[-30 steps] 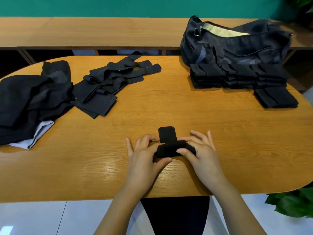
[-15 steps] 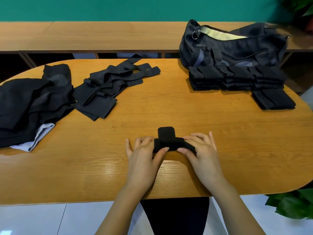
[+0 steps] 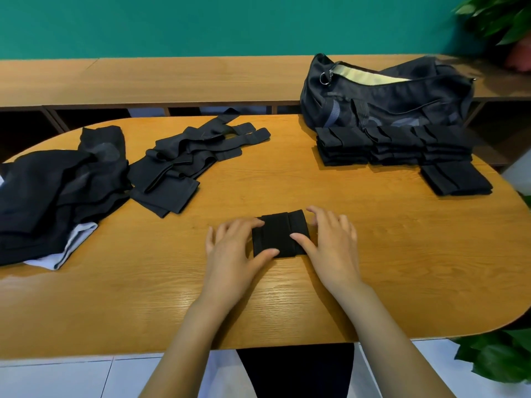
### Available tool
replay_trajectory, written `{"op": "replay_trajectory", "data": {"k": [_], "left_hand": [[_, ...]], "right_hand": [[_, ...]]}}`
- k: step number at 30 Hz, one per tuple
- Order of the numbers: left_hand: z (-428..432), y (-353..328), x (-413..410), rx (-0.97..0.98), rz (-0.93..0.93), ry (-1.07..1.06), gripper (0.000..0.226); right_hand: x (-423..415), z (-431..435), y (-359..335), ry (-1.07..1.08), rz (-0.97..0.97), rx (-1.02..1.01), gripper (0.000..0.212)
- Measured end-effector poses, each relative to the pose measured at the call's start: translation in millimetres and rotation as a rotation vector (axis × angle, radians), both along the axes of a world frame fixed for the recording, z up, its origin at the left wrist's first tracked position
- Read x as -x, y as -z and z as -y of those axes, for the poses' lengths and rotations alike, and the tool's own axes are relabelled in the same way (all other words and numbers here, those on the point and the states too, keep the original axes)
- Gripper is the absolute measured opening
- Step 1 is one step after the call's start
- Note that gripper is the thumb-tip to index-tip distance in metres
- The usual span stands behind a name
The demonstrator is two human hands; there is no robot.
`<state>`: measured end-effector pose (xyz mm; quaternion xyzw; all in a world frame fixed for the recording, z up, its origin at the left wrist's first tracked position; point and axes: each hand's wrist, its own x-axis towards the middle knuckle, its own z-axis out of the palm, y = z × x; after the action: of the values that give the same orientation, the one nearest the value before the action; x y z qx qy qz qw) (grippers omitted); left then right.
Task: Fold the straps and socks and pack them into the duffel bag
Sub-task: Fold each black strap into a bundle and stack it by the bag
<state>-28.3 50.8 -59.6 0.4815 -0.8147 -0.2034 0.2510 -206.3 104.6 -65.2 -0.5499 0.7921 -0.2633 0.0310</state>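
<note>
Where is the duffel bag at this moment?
In the head view, the duffel bag sits at the far right of the table, its zip open, just behind the stacks of folded black pieces and in front of the wooden bench.

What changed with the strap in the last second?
The tab sticking out of the strap got folded in; it now lies flat and rectangular. Left hand and right hand went from pinching it to pressing its sides. Unfolded straps, folded stacks and duffel bag stayed put.

Bare table (image 3: 373,239) toward duffel bag (image 3: 388,101)
</note>
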Motion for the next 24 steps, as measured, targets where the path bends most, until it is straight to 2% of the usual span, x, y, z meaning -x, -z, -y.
{"op": "replay_trajectory", "data": {"k": [5, 7, 10, 13, 15, 19, 22, 24], "left_hand": [[3, 3, 0, -0.027, 0.114, 0.103, 0.049], [2, 2, 9, -0.041, 0.109, 0.111, 0.05], [1, 0, 27, -0.1, 0.066, 0.148, 0.069], [4, -1, 44, -0.155, 0.103, 0.19, 0.071], [7, -2, 54, -0.118, 0.214, 0.226, 0.058], [9, -3, 73, 0.03, 0.359, 0.26, 0.05], [11, -4, 88, 0.07, 0.339, 0.241, 0.043], [14, -4, 97, 0.037, 0.275, 0.232, 0.041]], "right_hand": [[-2, -16, -8, -0.063, -0.016, 0.041, 0.05], [-7, -21, -13, -0.134, -0.028, 0.011, 0.057], [-7, -25, -10, -0.221, -0.083, -0.126, 0.075], [7, -26, -2, -0.193, -0.095, -0.216, 0.092], [20, -27, -2, -0.165, -0.112, -0.226, 0.088], [42, -32, -9, -0.162, -0.08, -0.215, 0.071], [56, -38, -12, -0.189, -0.098, -0.18, 0.058], [64, -40, -9, -0.213, -0.194, -0.183, 0.07]]}}
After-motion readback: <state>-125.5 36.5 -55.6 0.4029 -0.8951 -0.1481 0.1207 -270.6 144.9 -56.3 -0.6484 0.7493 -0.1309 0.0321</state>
